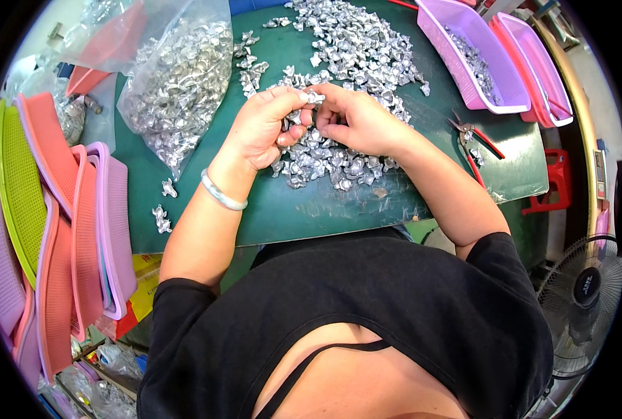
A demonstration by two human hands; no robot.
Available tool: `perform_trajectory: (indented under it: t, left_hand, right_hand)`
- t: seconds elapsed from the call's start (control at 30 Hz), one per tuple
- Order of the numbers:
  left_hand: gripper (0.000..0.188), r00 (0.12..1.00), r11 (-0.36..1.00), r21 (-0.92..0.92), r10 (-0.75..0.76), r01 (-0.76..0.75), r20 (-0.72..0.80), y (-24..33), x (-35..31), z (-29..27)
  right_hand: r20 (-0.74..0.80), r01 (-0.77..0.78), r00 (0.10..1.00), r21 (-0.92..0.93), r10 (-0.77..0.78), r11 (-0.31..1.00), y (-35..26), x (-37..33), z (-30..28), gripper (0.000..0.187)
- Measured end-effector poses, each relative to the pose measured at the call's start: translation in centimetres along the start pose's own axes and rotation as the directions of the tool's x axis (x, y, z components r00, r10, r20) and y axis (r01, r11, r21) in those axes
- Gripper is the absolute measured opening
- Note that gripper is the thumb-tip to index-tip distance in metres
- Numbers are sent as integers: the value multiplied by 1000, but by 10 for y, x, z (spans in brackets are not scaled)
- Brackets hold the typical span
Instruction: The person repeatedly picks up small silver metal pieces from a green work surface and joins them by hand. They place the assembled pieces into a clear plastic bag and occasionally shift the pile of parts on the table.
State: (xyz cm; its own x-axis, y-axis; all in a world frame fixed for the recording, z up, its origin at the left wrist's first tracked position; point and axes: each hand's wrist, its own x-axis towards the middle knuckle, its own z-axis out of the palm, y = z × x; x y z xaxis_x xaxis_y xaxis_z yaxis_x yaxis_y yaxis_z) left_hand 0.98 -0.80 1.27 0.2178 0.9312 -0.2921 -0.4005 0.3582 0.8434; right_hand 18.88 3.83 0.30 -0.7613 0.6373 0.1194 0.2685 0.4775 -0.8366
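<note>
Above the near part of a pile of small silvery metal castings [325, 164], my two hands are close together. Between the left thumb and fingers is one small metal casting [315, 98], pinched by my left hand [265, 126], whose wrist wears a pale bangle. From the other side, my right hand [360, 120] has its fingers curled in, with the index fingertip against the same casting. The right fingertips are partly hidden. A larger heap of castings [363, 45] spreads beyond the hands on the green tabletop [269, 216].
A clear plastic bag [182, 77] full of castings stands at left. Stacked plastic baskets [56, 181] crowd the left edge. A purple basket [465, 59] holds castings at far right, near red-handled pliers [473, 143]. A red stool [554, 181] and a fan [583, 300] stand right.
</note>
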Motion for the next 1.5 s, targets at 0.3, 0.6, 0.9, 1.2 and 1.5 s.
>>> perform_trajectory:
  t: [0.3,0.6,0.9,1.2,1.5]
  left_hand:
    - [12,998,985,-170,35,-27,48,6,-5,5]
    - [19,960,939,-338,41,56,275,8,-5,1]
    - [15,924,975,-208,148,-77,352,59,-31,13]
    - [17,831,983,-116,181,-141,525,122,-42,10]
    - [15,813,986,-131,159,-103,560,120,-41,17]
  right_hand:
    - [-29,27,999,-36,-28,999,-3,-1,0,36]
    - [6,121,993,-97,-121,988,-4,-5,-1,38]
    - [-8,124,992,-77,-125,989,-4,-7,1,32]
    - [-1,108,994,-82,-108,991,-2,-11,2,32]
    - [-30,164,985,-154,-170,974,-1,-13,1,31]
